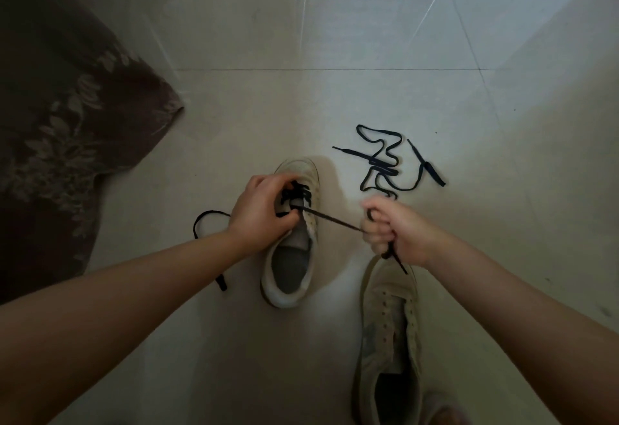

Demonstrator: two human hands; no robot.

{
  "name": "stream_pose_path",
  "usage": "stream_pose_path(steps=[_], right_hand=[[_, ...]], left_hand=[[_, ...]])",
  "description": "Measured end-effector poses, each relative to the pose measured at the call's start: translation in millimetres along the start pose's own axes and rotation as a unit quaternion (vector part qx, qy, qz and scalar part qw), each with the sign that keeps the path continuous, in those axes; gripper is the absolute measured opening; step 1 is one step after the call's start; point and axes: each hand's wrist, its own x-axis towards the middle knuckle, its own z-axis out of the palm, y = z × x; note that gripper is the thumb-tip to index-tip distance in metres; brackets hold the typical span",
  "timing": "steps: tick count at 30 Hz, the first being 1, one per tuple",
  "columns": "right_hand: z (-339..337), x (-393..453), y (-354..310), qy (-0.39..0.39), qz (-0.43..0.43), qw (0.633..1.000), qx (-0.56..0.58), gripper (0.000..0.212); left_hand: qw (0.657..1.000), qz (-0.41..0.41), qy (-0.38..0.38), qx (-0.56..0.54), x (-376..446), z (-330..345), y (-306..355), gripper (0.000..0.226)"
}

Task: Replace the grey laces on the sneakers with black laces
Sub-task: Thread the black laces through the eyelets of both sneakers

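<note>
A white sneaker [290, 267] stands on the tiled floor at the centre, toe pointing away, with a black lace [330, 220] threaded through its front eyelets. My left hand [259, 213] grips the sneaker's upper at the eyelets. My right hand [393, 233] is closed on one end of that lace and holds it taut to the right. The lace's other end loops on the floor behind my left forearm. A second sneaker [388, 330] with no lace lies at the lower right. A loose black lace [385, 160] lies tangled beyond my right hand.
A dark brown cloth with a leaf pattern [57, 116] covers the floor at the left. Pale floor tiles [335, 22] stretch ahead and to the right.
</note>
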Motion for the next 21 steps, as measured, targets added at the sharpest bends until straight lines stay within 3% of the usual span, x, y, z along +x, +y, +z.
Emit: stream_pose_path(steps=[4,8,13,16,21], right_hand=[[-26,-6,17,0.027,0.070,0.997,0.012,0.056],[-32,-10,13,0.018,0.073,0.997,0.015,0.058],[-19,-10,1,0.082,-0.057,0.992,-0.078,0.040],[-4,-9,-12,0.095,-0.125,0.987,-0.031,0.036],[26,-6,-29,0.018,-0.124,0.987,0.096,0.031]], left_hand=[[1.000,-0.002,-0.009,-0.001,5,-4,-3,0.059],[1.000,0.006,-0.016,0.003,5,-6,-2,0.056],[0.999,0.028,-0.006,0.017,3,-7,1,0.045],[0.999,0.027,0.031,0.010,-4,-5,3,0.039],[0.987,0.088,0.126,0.049,-17,-10,14,0.023]])
